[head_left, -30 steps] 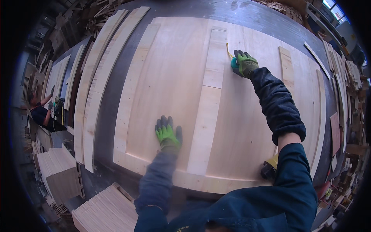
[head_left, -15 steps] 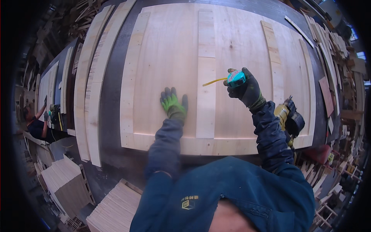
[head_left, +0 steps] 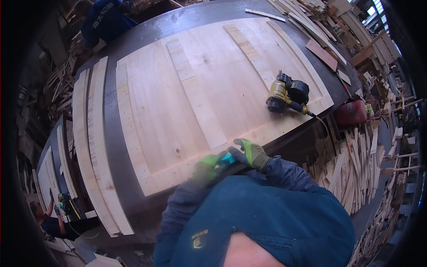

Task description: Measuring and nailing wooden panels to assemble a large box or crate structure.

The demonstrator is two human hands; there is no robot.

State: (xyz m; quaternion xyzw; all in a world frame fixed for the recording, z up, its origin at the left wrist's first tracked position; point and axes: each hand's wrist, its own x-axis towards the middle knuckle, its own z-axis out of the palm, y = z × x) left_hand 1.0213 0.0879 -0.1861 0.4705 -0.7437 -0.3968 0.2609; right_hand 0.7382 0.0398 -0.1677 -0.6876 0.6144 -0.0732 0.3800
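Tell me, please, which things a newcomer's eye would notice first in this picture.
Probably the large pale wooden panel comes first, spread across the dark table with wooden strips on it. Next is the yellow-and-black power tool on the panel's near right part. Then, at the near edge, the gloved left hand and right hand are close together at a small teal tape measure, somewhat blurred.

The left hand (head_left: 206,169) has joined the right hand (head_left: 252,154) at the tape measure (head_left: 228,159).
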